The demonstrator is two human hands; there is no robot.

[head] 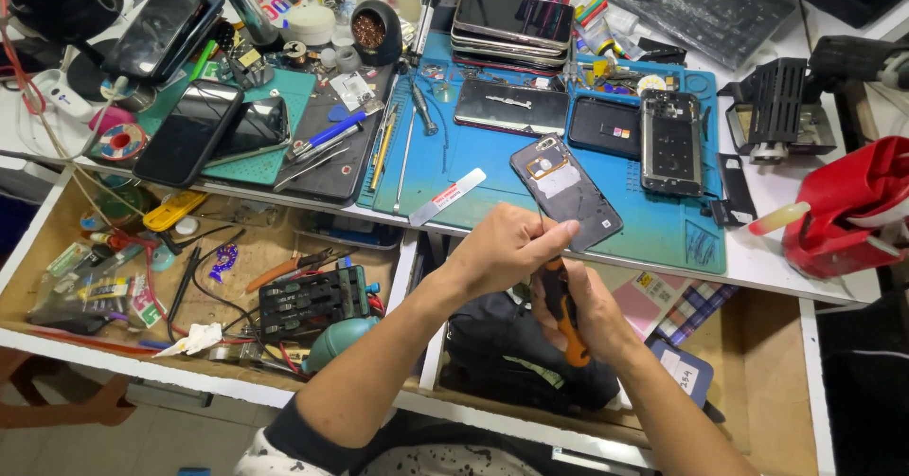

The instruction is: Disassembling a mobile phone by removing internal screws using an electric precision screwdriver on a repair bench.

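Orange-and-black screwdriver gripped upright in the right hand, just near of the blue work mat and above the open drawer; fingers wrapped tight round the handle, probably to steady it. Left hand capping the top of the tool, fingertips pinched narrow at the thin shaft, seemingly fitting or turning a bit; the tip itself too small to make out.

Just beyond the hands, on the mat, a dark phone back cover lying tilted, within easy reach. To its left a flat white pry tool; farther right an opened phone chassis with its innards exposed, beside a black phone frame. At the far edge, a stack of phones.

Left of the mat, a green pad carrying two dark phones, a blue-handled tool and tweezers. Near left, a wooden drawer crammed with cables, pliers and a screwdriver bit holder. Far right, a red container.
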